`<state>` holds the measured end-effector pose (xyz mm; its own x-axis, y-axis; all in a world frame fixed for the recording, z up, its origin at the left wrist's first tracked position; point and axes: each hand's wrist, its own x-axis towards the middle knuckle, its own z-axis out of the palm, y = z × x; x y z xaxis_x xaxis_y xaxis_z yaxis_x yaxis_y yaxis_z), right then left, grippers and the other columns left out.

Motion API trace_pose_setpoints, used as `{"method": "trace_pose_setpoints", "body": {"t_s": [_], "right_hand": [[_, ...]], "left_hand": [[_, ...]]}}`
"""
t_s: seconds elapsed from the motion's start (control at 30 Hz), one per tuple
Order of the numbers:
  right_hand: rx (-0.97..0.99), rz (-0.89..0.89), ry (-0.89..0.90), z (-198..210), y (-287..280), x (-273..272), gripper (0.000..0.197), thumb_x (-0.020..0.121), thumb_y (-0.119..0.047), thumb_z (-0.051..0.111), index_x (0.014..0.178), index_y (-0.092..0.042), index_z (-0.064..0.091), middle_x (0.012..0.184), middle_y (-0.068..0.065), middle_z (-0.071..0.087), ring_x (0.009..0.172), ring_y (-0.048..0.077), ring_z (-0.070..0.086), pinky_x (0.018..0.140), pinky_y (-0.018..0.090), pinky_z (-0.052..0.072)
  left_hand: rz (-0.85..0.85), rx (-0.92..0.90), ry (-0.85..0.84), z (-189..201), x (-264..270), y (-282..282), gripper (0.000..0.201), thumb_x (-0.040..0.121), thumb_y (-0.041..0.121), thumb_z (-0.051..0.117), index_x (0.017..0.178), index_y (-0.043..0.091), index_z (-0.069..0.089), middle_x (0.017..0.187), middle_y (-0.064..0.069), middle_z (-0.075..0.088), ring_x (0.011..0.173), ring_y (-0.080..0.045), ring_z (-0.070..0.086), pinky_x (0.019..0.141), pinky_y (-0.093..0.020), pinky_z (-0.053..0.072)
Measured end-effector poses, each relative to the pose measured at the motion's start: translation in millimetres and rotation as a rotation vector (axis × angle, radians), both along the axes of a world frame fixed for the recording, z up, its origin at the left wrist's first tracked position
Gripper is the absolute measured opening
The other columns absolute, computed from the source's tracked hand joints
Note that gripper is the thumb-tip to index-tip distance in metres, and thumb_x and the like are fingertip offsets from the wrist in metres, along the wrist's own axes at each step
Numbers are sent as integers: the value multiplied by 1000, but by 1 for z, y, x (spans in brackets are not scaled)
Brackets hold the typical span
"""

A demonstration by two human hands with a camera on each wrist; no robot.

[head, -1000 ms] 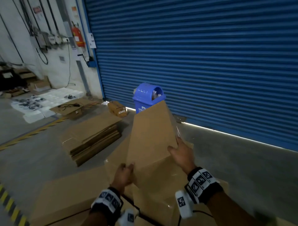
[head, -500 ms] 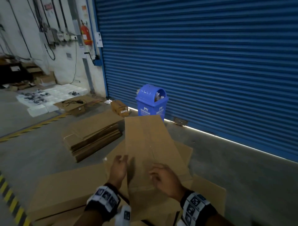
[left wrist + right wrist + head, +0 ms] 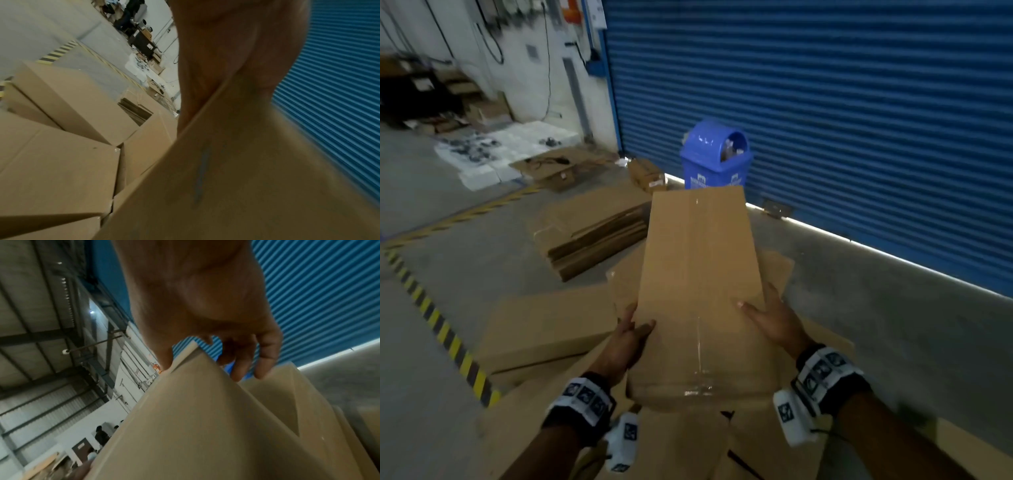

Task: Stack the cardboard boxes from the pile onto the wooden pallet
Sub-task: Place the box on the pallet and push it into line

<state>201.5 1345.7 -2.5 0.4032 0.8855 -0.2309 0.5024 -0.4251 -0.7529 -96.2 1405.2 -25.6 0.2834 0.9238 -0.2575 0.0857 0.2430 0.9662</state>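
Both hands — left hand [image 3: 628, 337], right hand [image 3: 774, 320] — grasping cardboard box [image 3: 698, 291] by its sides | pile [image 3: 544, 329] remains beneath the grip | pallet unseen, stacking outstanding

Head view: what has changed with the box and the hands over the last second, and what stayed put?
The cardboard box was tipped up on end; it has been laid over flat and lifted off the pile. The left hand and right hand shifted from its near end and right edge to grip its two long sides, thumbs on top. The blue bin, the flattened cardboard stack and the shutter stayed put.
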Motion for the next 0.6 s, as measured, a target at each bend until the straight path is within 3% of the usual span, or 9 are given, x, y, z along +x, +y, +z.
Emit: {"method": "trace_pose_setpoints", "body": {"t_s": [0.07, 0.13, 0.17, 0.2, 0.27, 0.33, 0.4, 0.5, 0.6], "right_hand": [[-15, 37, 85, -4, -15, 2, 104, 64, -82, 67, 146, -24, 41, 138, -3, 56, 126, 25, 55, 105, 42, 47], [43, 47, 115, -12, -29, -3, 97, 59, -75, 75, 136, -23, 49, 132, 0, 60, 122, 25, 57, 103, 44, 48], [76, 64, 145, -15, -36, -9, 91, 59, -68, 81, 131, -21, 51, 129, 2, 62, 120, 24, 59, 102, 44, 49], [99, 96, 184, -19, -43, -15, 90, 58, -64, 85, 128, -19, 52, 126, 2, 64, 117, 21, 61, 102, 45, 50], [99, 163, 205, -27, -57, -29, 109, 51, -68, 86, 137, -17, 45, 129, 0, 61, 118, 16, 60, 103, 45, 49], [85, 237, 142, -28, -70, -47, 121, 50, -63, 84, 149, -20, 30, 139, -1, 51, 126, 16, 51, 108, 43, 45], [82, 269, 80, -22, -85, -70, 132, 50, -58, 84, 155, -23, 12, 146, -2, 40, 133, 16, 41, 113, 40, 38], [102, 244, 96, -18, -112, -105, 128, 59, -46, 92, 154, -22, 9, 145, -7, 38, 135, 11, 36, 114, 31, 33], [135, 94, 125, -10, -145, -142, 103, 71, -33, 89, 146, -17, 20, 136, -6, 45, 123, 9, 45, 101, 18, 37]], "left_hand": [[-2, -82, 3, -7, -15, -14, 34, 95, 0, 60, 122, 19, 53, 102, -18, 67, 79, -24, 63, 68, -37, 48], [20, -116, 5, -8, -22, -25, 19, 89, 2, 61, 104, 6, 50, 83, -16, 61, 70, -25, 56, 67, -37, 42], [41, -135, -11, -8, -22, -28, 19, 84, 13, 65, 93, 5, 51, 77, -13, 59, 70, -27, 54, 70, -37, 41], [40, -132, -22, -5, -23, -32, 28, 78, 27, 68, 89, 5, 55, 77, -13, 60, 74, -29, 55, 74, -37, 41], [37, -144, -68, -8, -26, -38, 44, 82, 47, 69, 104, 9, 65, 101, -9, 69, 92, -31, 61, 81, -37, 45], [90, -153, -108, -15, -35, -44, 54, 86, 56, 67, 126, 19, 61, 121, -3, 71, 112, -28, 65, 97, -45, 48], [147, -128, -128, -22, -48, -50, 65, 79, 62, 73, 131, 25, 58, 123, -1, 71, 117, -26, 64, 106, -52, 45], [163, -96, -110, -23, -70, -57, 60, 86, 55, 71, 131, 21, 52, 123, -6, 67, 113, -26, 62, 103, -51, 48], [140, -42, -142, -22, -89, -61, 36, 88, 42, 74, 109, 23, 53, 112, -14, 69, 99, -28, 65, 89, -49, 52]]}}
